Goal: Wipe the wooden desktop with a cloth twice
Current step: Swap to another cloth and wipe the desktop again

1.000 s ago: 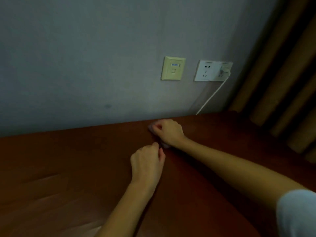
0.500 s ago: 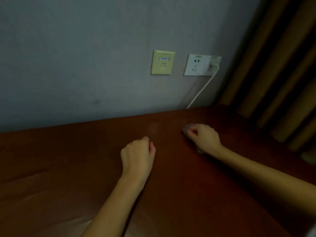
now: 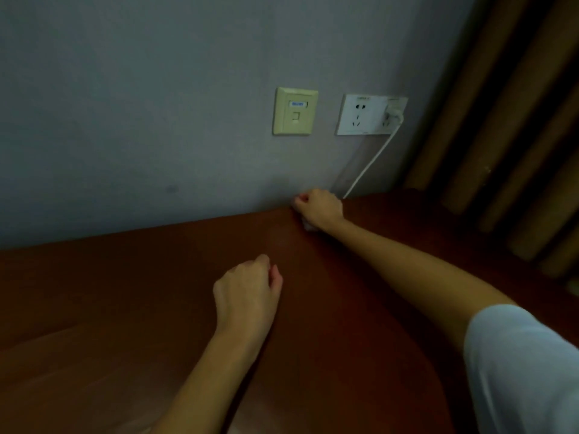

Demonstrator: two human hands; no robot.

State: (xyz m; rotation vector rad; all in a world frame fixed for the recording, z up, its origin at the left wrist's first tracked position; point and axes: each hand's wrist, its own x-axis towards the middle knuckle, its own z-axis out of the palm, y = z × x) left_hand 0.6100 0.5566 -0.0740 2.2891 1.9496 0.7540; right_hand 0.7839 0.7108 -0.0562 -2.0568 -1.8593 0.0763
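A dark reddish-brown wooden desktop (image 3: 125, 308) fills the lower half of the view. My right hand (image 3: 319, 208) is at the desk's back edge against the wall, fingers curled round a small pale cloth (image 3: 308, 226); only a scrap of the cloth shows under the palm. My left hand (image 3: 247, 292) rests on the desk nearer to me, fingers loosely curled, with nothing in it.
A grey wall rises behind the desk with a yellowish data socket (image 3: 294, 111) and a white power outlet (image 3: 369, 115). A plug and white cable (image 3: 369, 164) run down behind the desk next to my right hand. Brown curtains (image 3: 513, 120) hang at the right.
My right hand slid with the cloth to the right, then back and away to the desk's rear edge by the wall. My left hand stayed in about the same spot.
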